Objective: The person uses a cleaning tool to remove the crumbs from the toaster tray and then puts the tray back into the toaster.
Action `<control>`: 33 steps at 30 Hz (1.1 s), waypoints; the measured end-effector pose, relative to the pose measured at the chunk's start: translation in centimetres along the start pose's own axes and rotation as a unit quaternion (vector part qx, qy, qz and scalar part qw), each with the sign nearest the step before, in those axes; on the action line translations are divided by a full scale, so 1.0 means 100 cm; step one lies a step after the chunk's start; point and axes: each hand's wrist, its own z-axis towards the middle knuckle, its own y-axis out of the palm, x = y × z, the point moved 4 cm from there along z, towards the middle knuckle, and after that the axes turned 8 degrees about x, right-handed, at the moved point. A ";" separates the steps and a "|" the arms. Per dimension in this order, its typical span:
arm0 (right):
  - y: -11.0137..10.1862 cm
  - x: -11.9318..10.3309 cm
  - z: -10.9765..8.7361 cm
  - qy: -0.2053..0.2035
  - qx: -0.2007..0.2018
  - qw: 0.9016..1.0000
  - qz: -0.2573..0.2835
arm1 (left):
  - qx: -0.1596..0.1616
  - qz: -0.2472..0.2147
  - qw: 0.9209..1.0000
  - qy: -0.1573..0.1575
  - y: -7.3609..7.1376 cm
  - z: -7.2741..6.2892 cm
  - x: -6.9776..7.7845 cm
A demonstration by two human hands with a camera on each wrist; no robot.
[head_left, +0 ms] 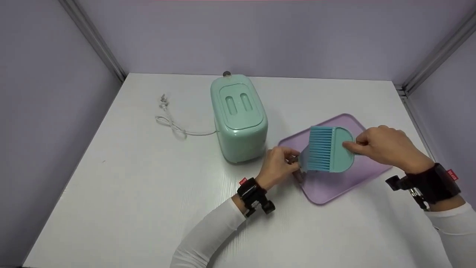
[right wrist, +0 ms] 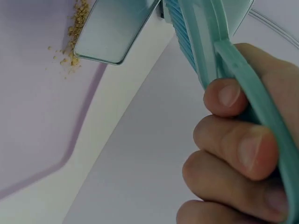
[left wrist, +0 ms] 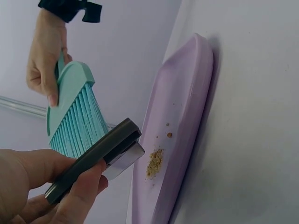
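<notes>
Above the shallow lilac tray (head_left: 346, 184), left hand (head_left: 276, 166): fingers curled round a flat, dark-handled metal scraper (right wrist: 114, 30).
Right hand (head_left: 388, 147): fingers wrapped round the handle of a mint-green, blue-bristled brush (head_left: 333, 149).
Brushwork: short strokes, low over the tray, seem best; whether brush meets scraper, I can't quite tell.
Golden crumbs (left wrist: 155, 163): on the tray.
Standing close: rounded mint-green appliance (head_left: 241, 126), liable to crowd the left hand.

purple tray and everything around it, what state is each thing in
green appliance: upright, top covered
plug: unplugged
cord: partly coiled
purple tray: lying flat
crumbs: piled and scattered on tray
brush: held in right hand, above tray
flat-bladed tool: held in left hand
</notes>
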 end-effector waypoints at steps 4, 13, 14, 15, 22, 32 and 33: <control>0.000 -0.010 0.006 -0.027 -0.008 1.000 -0.002 | -0.003 0.002 1.000 -0.004 0.002 0.000 0.000; 0.007 -0.017 0.011 -0.060 -0.018 0.998 -0.017 | 0.004 -0.006 1.000 0.012 0.000 0.000 0.000; 0.007 -0.017 0.011 -0.062 -0.016 0.998 -0.020 | 0.005 -0.005 1.000 0.013 0.000 0.000 0.000; 0.007 -0.016 0.011 -0.063 -0.014 0.998 -0.022 | 0.007 -0.005 1.000 0.015 0.000 0.000 0.001; 0.009 -0.009 0.010 -0.057 -0.011 0.998 -0.029 | 0.007 0.000 1.000 0.020 -0.001 -0.001 0.002; 0.008 0.007 0.010 -0.039 0.003 0.998 -0.050 | 0.005 0.000 1.000 0.018 -0.002 -0.001 0.001; 0.008 0.009 0.010 -0.037 0.004 0.998 -0.054 | 0.005 -0.001 1.000 0.018 -0.002 -0.001 0.001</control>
